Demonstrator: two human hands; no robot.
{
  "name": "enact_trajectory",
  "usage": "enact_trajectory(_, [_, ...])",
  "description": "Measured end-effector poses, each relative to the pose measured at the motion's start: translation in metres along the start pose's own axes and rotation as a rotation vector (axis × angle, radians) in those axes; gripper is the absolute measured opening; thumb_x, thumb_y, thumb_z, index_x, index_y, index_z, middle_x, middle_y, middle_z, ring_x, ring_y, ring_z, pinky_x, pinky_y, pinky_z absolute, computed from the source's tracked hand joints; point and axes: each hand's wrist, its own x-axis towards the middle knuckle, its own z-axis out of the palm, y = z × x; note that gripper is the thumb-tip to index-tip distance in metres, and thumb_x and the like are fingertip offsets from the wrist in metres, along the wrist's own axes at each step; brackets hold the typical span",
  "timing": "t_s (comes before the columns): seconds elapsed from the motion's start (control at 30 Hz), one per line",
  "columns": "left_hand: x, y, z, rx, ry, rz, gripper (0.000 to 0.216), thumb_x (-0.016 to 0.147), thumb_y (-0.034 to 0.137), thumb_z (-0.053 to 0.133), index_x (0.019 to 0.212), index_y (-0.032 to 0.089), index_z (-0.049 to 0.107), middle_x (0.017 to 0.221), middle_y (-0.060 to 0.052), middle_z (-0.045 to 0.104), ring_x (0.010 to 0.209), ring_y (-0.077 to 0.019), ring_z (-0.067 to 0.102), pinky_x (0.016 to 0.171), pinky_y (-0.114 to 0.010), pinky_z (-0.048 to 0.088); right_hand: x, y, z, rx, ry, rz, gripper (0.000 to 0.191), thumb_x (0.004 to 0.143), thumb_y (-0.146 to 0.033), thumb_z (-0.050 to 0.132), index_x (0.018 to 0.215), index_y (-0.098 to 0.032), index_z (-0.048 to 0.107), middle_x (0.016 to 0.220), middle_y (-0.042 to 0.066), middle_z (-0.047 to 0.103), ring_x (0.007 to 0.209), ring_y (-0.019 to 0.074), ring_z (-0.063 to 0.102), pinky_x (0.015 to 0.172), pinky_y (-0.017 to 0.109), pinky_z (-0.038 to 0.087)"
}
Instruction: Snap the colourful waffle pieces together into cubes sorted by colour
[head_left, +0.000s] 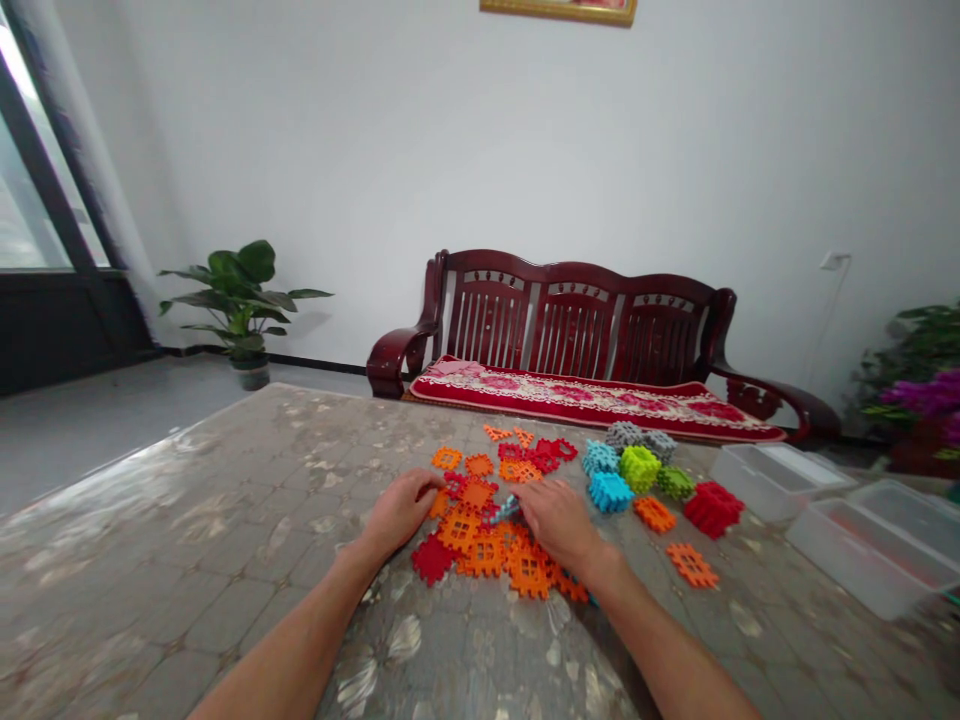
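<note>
A loose pile of orange and red toothed plastic building tiles [480,550] lies on the table between my hands. My left hand [405,512] is at the pile's left edge, its fingers bent together beside an orange tile [438,503]; what they hold, if anything, is hidden. Over the pile's right side, my right hand [559,515] has its fingers closed at a light blue tile [501,511], partly covered by the hand. A dark red tile [433,559] lies just in front of my left wrist.
Right of the pile stand stacked tiles in blue [610,491], lime green [640,468], grey [624,435] and red [713,509]. Two single orange tiles [691,565] lie near them. Clear plastic boxes [862,550] are at the table's right. A wooden bench [577,310] stands behind the table.
</note>
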Motion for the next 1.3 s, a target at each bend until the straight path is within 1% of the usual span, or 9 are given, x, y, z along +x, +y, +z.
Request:
enact_trajectory(0.2, [0.000,-0.001,0.000,0.008,-0.001,0.003,0.027,0.083,0.015,0.050,0.095,0.021,0.073,0.103,-0.004,0.075,0.101,-0.0191,0.067,0.094,-0.031,0.048,0.004,0.025,0.011,0.317,0.094,0.258,0.036,0.096,-0.023,0.044,0.126,-0.022,0.064,0.119,0.005,0.072,0.108,0.0202,0.066,0.093,0.031,0.047])
enact_trajectory(0.33, [0.000,-0.001,0.000,0.006,0.008,0.016,0.027,0.082,0.015,0.050,0.094,0.022,0.073,0.102,-0.003,0.075,0.100,-0.0189,0.067,0.093,-0.031,0.049,0.001,0.036,0.017,0.311,0.205,0.315,0.037,0.092,-0.020,0.048,0.125,-0.017,0.064,0.125,0.008,0.068,0.117,0.0206,0.061,0.101,0.031,0.043])
enact_trajectory(0.47, [0.000,0.000,-0.001,0.004,0.004,0.005,0.027,0.082,0.015,0.050,0.094,0.022,0.073,0.102,-0.003,0.076,0.099,-0.0186,0.067,0.093,-0.030,0.049,-0.005,0.031,0.013,0.181,0.274,0.336,0.028,0.088,-0.022,0.055,0.111,-0.021,0.070,0.116,0.006,0.070,0.113,0.0223,0.059,0.101,0.033,0.041])
enact_trajectory(0.6, [0.000,0.001,-0.001,-0.002,0.006,-0.003,0.026,0.082,0.015,0.051,0.094,0.022,0.073,0.102,-0.003,0.075,0.099,-0.0187,0.067,0.092,-0.030,0.049,-0.005,0.015,0.009,0.116,0.218,0.346,0.019,0.087,-0.030,0.061,0.102,-0.023,0.070,0.103,0.005,0.072,0.101,0.0218,0.061,0.089,0.031,0.043])
enact_trajectory(0.73, [0.000,-0.001,0.000,-0.005,0.006,0.012,0.025,0.083,0.016,0.050,0.095,0.021,0.073,0.103,-0.004,0.075,0.099,-0.0190,0.067,0.092,-0.031,0.049,-0.001,0.001,0.011,0.027,0.160,0.350,0.022,0.084,-0.039,0.067,0.097,-0.022,0.068,0.097,0.006,0.072,0.095,0.0226,0.061,0.080,0.031,0.040])
enact_trajectory(0.97, [0.000,0.000,-0.001,-0.017,-0.002,0.008,0.027,0.082,0.017,0.049,0.095,0.022,0.073,0.103,-0.004,0.075,0.099,-0.0193,0.067,0.093,-0.031,0.049,-0.001,-0.001,0.016,-0.021,0.129,0.285,0.010,0.086,-0.019,0.060,0.091,-0.020,0.068,0.100,0.006,0.072,0.098,0.0225,0.059,0.081,0.031,0.037])
enact_trajectory(1.13, [-0.001,0.001,-0.001,-0.006,0.013,0.001,0.027,0.081,0.017,0.049,0.094,0.022,0.073,0.103,-0.004,0.076,0.099,-0.0195,0.067,0.093,-0.031,0.049,-0.004,0.000,0.019,0.064,0.190,0.258,0.013,0.084,-0.014,0.059,0.090,-0.021,0.069,0.096,0.003,0.072,0.095,0.0206,0.059,0.081,0.029,0.039])
enact_trajectory(1.23, [0.000,0.001,-0.001,-0.009,0.018,0.013,0.028,0.081,0.017,0.048,0.092,0.023,0.073,0.101,-0.003,0.076,0.098,-0.0189,0.067,0.093,-0.031,0.049,-0.004,0.009,0.012,0.124,0.286,0.270,0.014,0.085,-0.017,0.058,0.090,-0.023,0.069,0.093,0.002,0.072,0.094,0.0198,0.060,0.083,0.028,0.041])
enact_trajectory(1.3, [0.000,0.001,-0.001,-0.011,0.018,0.019,0.028,0.080,0.019,0.048,0.091,0.023,0.073,0.100,-0.003,0.076,0.097,-0.0188,0.068,0.093,-0.030,0.049,-0.003,0.023,0.003,0.147,0.370,0.340,0.014,0.085,-0.020,0.058,0.092,-0.024,0.069,0.094,0.002,0.073,0.095,0.0195,0.061,0.085,0.028,0.042])
